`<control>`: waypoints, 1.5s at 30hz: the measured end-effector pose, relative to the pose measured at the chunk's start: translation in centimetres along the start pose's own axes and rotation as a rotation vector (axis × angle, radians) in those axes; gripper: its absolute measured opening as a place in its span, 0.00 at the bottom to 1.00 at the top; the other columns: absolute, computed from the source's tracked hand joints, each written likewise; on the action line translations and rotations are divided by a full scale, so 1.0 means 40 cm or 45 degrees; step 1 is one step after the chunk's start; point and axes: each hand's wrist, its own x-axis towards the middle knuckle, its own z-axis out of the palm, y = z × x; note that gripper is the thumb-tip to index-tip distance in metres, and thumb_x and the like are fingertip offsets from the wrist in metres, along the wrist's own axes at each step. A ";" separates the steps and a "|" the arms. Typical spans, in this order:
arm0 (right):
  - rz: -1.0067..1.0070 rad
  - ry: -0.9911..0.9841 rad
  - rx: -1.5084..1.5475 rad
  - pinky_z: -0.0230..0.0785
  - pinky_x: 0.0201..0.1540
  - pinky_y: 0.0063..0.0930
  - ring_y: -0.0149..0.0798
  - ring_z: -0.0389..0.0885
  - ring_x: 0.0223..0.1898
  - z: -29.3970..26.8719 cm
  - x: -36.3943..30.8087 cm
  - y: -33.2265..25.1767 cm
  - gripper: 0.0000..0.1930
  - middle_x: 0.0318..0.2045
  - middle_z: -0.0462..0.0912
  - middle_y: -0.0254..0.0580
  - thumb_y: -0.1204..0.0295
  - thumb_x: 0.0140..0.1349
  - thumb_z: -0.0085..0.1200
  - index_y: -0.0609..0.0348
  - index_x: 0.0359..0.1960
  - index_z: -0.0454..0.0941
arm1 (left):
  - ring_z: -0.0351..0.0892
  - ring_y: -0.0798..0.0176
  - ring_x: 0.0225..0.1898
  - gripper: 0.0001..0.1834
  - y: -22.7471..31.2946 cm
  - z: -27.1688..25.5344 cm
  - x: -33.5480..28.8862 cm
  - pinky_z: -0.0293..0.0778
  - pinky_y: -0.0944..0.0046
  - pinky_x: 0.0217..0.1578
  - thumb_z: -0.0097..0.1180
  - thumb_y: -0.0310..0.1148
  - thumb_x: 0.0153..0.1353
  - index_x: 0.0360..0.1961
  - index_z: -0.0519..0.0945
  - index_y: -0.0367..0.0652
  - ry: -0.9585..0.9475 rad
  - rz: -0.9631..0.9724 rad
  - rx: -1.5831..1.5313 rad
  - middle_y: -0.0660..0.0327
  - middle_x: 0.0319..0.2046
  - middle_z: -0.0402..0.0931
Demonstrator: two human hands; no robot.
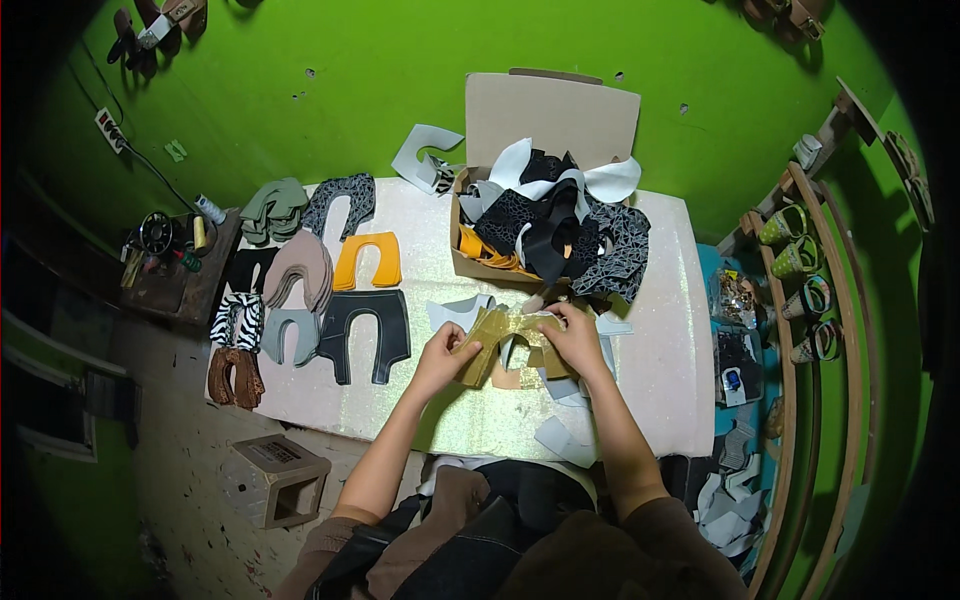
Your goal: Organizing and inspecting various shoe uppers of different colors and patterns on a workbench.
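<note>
Brown sleeves (668,540) lie nearest; left hand (446,356) and right hand (577,342) pinch a gold piece (488,333) from opposite sides, apparently to spread it; stacks (368,262) lie leftward, presumably sorted.

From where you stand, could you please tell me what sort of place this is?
Probably a small footwear workshop: orange U-shaped pieces lie stacked on the table near a heap of cut material, and sandals line the right side.
</note>
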 end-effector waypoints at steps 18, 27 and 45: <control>-0.686 -0.177 0.123 0.69 0.38 0.29 0.42 0.78 0.35 -0.055 -0.008 -0.160 0.07 0.32 0.80 0.44 0.77 0.53 0.53 0.61 0.34 0.78 | 0.63 0.52 0.55 0.34 0.087 0.003 0.008 0.61 0.55 0.54 0.60 0.40 0.50 0.55 0.62 0.39 -0.049 0.460 0.485 0.51 0.54 0.61; -0.313 -0.128 0.302 0.67 0.38 0.21 0.29 0.77 0.33 -0.052 -0.003 -0.157 0.10 0.32 0.81 0.41 0.71 0.58 0.51 0.63 0.38 0.76 | 0.76 0.59 0.41 0.27 0.058 -0.007 -0.028 0.69 0.60 0.49 0.59 0.31 0.53 0.53 0.63 0.41 -0.423 -0.214 -0.965 0.57 0.41 0.74; 0.571 -0.977 1.313 0.70 0.34 0.18 0.25 0.76 0.33 0.124 -0.089 -0.013 0.08 0.32 0.76 0.33 0.67 0.60 0.50 0.58 0.34 0.72 | 0.70 0.72 0.22 0.08 0.031 -0.058 -0.047 0.72 0.71 0.25 0.46 0.34 0.63 0.32 0.71 0.41 -0.076 -0.598 -1.050 0.65 0.24 0.71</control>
